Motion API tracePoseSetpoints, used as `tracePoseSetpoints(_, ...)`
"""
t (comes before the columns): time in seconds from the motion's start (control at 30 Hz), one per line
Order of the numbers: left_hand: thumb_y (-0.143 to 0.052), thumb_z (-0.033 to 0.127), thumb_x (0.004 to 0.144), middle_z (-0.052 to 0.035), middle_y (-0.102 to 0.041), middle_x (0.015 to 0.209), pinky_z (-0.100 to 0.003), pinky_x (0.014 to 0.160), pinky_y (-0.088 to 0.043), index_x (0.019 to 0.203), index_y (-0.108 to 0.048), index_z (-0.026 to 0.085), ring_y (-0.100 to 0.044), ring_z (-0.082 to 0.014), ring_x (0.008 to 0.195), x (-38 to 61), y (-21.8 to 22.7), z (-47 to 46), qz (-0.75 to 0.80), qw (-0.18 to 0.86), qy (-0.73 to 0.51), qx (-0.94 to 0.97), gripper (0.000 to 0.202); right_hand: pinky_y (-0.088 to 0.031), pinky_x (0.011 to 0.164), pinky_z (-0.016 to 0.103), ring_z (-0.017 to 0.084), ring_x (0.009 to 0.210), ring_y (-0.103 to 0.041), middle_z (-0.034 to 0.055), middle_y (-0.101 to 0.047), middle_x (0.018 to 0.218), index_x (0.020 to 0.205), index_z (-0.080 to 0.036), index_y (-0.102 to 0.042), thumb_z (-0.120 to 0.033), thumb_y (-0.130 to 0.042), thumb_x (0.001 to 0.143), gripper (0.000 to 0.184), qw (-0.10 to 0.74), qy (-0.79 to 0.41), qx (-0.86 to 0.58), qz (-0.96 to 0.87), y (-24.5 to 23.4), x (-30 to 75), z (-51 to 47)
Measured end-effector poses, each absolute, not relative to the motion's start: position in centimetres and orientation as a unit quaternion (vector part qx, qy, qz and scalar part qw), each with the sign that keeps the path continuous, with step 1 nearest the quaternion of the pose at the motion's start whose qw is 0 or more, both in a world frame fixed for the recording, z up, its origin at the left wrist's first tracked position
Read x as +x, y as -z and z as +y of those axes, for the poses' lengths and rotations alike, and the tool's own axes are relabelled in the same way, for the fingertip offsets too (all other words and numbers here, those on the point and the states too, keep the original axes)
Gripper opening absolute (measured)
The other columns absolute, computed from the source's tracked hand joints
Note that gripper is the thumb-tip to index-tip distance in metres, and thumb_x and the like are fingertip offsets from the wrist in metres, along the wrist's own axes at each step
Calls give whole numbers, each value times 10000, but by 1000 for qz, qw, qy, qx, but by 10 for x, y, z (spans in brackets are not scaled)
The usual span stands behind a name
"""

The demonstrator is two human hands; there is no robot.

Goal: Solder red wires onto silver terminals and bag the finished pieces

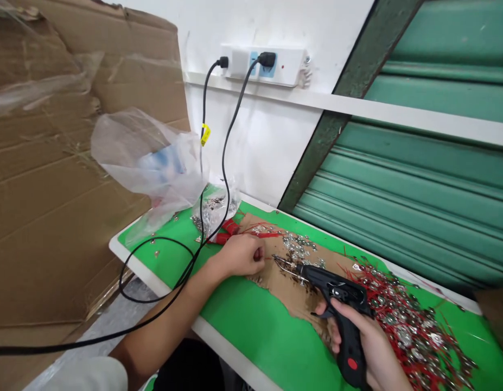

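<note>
My right hand (357,336) grips a black soldering gun (336,288) with a red dot on its handle. Its thin metal tip points left, over a brown cardboard sheet (284,296). Close to that tip, my left hand (243,255) is closed in a pinch, and a short bit of red wire (269,258) shows at its fingertips. Small silvery metal discs (298,244) lie loose on the cardboard behind the tip. Beyond my left hand rest bundles of red wires (265,232). To the right is a big heap of discs with red wires (409,320).
A green table (251,326) with a white edge carries the work. Black cables (224,163) hang from a wall power strip (287,68) and loop beside my left arm. A large cardboard box (51,217), a plastic bag (149,152) and a bag of metal parts (216,209) stand left.
</note>
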State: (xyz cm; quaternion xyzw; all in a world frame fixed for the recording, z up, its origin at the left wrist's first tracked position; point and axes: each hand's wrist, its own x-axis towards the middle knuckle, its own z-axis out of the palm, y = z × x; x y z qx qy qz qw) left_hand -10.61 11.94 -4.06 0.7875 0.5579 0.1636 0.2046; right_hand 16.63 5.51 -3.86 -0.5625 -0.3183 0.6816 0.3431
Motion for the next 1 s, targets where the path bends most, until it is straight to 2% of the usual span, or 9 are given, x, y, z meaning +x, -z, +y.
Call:
tracePoseSetpoints(0.2, -600, 249, 725, -2, -698, 792, -244, 610, -381, 738, -635, 200, -600, -148, 720, -107, 41, 120, 557, 207, -157, 789, 61, -351, 403, 211, 107, 378, -490, -2, -504, 440, 772, -140, -739, -518, -720, 754, 379, 336, -688, -560, -315, 41, 168, 56)
tracePoseSetpoints(0.53, -613, 240, 709, 30, -669, 717, -246, 540, -291, 719, -631, 216, -544, -124, 631, -108, 43, 121, 546, 208, -177, 792, 31, -359, 408, 211, 110, 381, -499, -1, -514, 445, 777, -136, -746, -519, -733, 743, 385, 328, -695, -566, -297, 43, 171, 57)
tracePoseSetpoints(0.73, -615, 236, 712, 15, -676, 730, -249, 541, -299, 729, -643, 202, -555, -123, 636, -108, 42, 121, 552, 218, -173, 786, 47, -361, 410, 216, 111, 384, -494, -2, -513, 448, 787, -137, -745, -518, -715, 760, 383, 328, -694, -566, -301, 43, 170, 56)
tracePoseSetpoints(1.0, -613, 254, 717, 37, -659, 706, -249, 531, -276, 714, -620, 210, -537, -113, 622, -108, 43, 120, 552, 213, -176, 786, 45, -352, 413, 217, 110, 385, -488, -5, -504, 447, 772, -137, -740, -521, -718, 753, 386, 327, -681, -576, -313, 38, 168, 55)
